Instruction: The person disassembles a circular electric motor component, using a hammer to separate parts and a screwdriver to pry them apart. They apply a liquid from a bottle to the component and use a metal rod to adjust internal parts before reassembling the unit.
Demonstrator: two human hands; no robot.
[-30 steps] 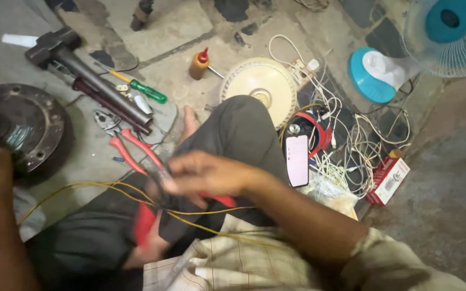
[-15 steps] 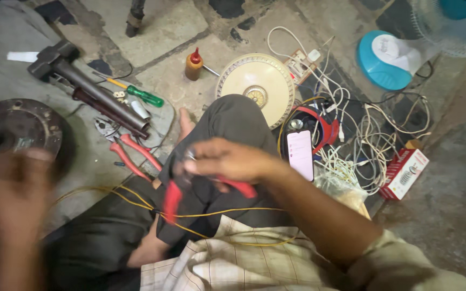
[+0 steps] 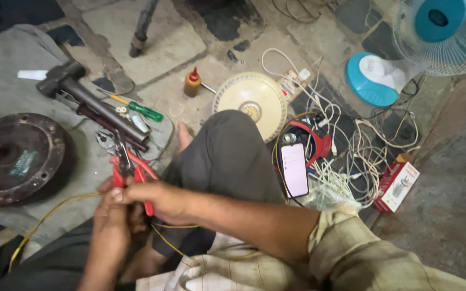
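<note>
From the head camera, looking down over the lap: the person sits on the floor with one knee (image 3: 233, 156) raised, and both hands meet low at the left. The right hand (image 3: 160, 199) has its fingers wrapped tight round the red-handled pliers (image 3: 130, 175), whose nose points up and away from the body. The left hand (image 3: 109, 226) is pressed against it from below, its fingers curled in where the thin yellow wire (image 3: 55, 207) runs up to the tool; I cannot tell whether they actually pinch the wire. The wire loops off left across the grey cloth (image 3: 12, 70) and also trails right over the lap.

By the look of it the wire is being worked at the pliers' nose, cut or stripped. Any next move would want the wire held taut and the tool kept steady, since the strand is fine and slack.

Room is tight. The dark round motor housing (image 3: 17, 156) lies just left of the hands, a black pipe-like tool (image 3: 98, 110) and a green-handled screwdriver (image 3: 141, 110) just beyond them. Right of the knee a phone (image 3: 294, 170), a tangle of white cables (image 3: 351, 156) and a red box (image 3: 400, 186) crowd the floor. The freest space is straight up, toward the chest.
</note>
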